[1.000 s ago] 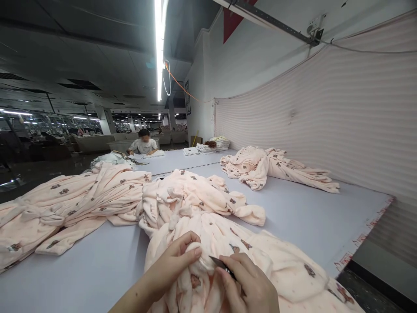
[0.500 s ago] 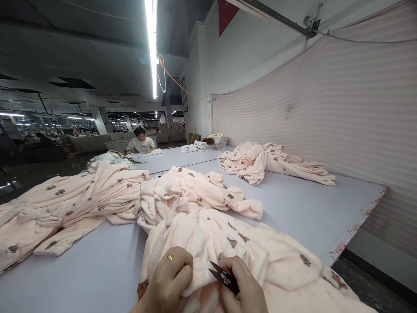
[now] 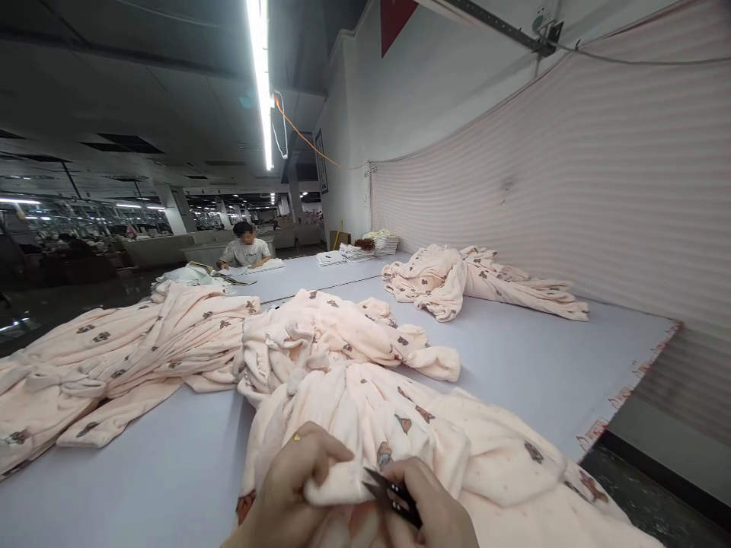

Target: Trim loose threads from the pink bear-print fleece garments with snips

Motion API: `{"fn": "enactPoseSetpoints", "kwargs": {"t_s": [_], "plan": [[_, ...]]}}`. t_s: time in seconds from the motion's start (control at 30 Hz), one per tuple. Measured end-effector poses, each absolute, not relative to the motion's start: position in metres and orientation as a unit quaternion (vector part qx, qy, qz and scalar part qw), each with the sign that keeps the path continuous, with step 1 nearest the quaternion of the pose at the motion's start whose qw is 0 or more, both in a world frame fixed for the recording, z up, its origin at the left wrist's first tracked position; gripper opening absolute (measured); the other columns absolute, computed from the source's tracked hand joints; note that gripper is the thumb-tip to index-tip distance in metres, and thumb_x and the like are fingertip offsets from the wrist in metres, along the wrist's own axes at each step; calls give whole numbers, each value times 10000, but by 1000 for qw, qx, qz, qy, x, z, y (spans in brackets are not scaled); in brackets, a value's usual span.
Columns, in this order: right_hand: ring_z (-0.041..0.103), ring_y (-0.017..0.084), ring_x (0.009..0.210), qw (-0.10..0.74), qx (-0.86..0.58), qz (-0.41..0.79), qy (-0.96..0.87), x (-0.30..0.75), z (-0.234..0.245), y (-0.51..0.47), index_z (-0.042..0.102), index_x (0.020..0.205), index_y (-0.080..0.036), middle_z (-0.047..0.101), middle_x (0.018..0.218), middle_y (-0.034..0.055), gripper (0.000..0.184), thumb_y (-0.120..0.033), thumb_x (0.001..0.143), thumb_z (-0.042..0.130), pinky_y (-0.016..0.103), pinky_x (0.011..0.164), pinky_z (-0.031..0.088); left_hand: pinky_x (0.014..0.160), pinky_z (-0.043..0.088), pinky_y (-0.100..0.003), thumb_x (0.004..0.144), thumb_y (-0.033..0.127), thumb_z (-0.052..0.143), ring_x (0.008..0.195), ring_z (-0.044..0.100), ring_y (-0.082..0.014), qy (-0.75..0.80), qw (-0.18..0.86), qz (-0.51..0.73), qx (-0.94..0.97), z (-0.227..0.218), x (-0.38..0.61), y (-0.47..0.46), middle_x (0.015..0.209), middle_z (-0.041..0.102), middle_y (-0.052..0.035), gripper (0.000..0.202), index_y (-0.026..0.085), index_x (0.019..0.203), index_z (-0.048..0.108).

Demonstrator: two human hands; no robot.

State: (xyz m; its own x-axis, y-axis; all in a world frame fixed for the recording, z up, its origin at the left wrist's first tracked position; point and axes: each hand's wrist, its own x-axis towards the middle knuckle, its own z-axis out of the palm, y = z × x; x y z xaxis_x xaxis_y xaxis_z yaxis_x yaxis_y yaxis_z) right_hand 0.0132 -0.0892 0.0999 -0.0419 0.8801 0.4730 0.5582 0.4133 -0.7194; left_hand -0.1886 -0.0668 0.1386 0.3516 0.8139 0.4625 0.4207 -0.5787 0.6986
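Spread over the near side of the table is a pale pink fleece garment (image 3: 496, 457) with small brown animal prints. My left hand (image 3: 297, 479), with a gold ring, grips a folded edge of its cloth between thumb and fingers. In my right hand (image 3: 431, 502) is a pair of black thread snips (image 3: 394, 496), blades pointing left and slightly parted. Their tips are close to the pinched cloth; whether they touch it I cannot tell. The lower part of my right hand runs off the bottom of the frame.
Another pink garment (image 3: 142, 342) lies to the left, and one more (image 3: 451, 278) at the back right of the pale table (image 3: 514, 358). Stacks of folded cloth (image 3: 365, 250) stand at the far end. A co-worker (image 3: 245, 250) sits beyond white cloth. Striped fabric (image 3: 542, 190) covers the right wall.
My left hand has shifted slightly, its fingers turned so that more of the held cloth edge shows. The snips have moved down a little. The view has tilted slightly.
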Motion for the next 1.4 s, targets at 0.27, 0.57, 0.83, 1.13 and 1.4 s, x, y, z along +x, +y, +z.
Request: {"fn": "enactPoseSetpoints", "kwargs": {"t_s": [0.27, 0.57, 0.83, 1.13, 1.4], "plan": [[632, 161, 717, 475, -497, 206, -696, 9, 111, -76, 591, 879, -270, 641, 796, -29, 62, -275, 825, 562, 230, 617, 467, 1007, 344, -338, 879, 494, 448, 1193, 460, -263, 515, 494, 340, 612, 178, -194, -58, 1208, 600, 1, 403, 274, 1186, 588], [652, 192, 785, 463, -466, 153, -738, 9, 110, -79, 640, 1016, -307, 676, 889, -3, 178, -333, 899, 509, 264, 658, 489, 1126, 231, -354, 896, 470, 438, 1379, 280, -242, 470, 494, 336, 650, 174, -192, -57, 1442, 465, 31, 452, 283, 1299, 522], [639, 194, 812, 505, -492, 248, -665, 18, 113, -75, 687, 906, -274, 669, 845, 12, 246, -421, 907, 489, 258, 712, 468, 904, 414, -327, 883, 478, 423, 1065, 555, -247, 513, 390, 327, 691, 184, -202, -47, 1139, 636, -32, 386, 237, 1141, 580], [605, 170, 820, 597, -494, 373, -511, 33, 105, -68, 591, 917, -244, 648, 822, -18, 273, -504, 860, 533, 217, 740, 451, 685, 395, -329, 743, 471, 604, 824, 613, -278, 554, 115, 56, 822, 189, -176, -60, 849, 679, -57, 257, 263, 881, 663], [622, 211, 862, 530, -569, 270, -567, 37, 80, -71, 568, 955, -261, 672, 936, -2, 281, -513, 841, 526, 276, 758, 453, 920, 416, -331, 812, 284, 447, 1076, 532, -240, 446, 278, 265, 808, 180, -203, -39, 1093, 615, -62, 198, 220, 929, 593]]}}
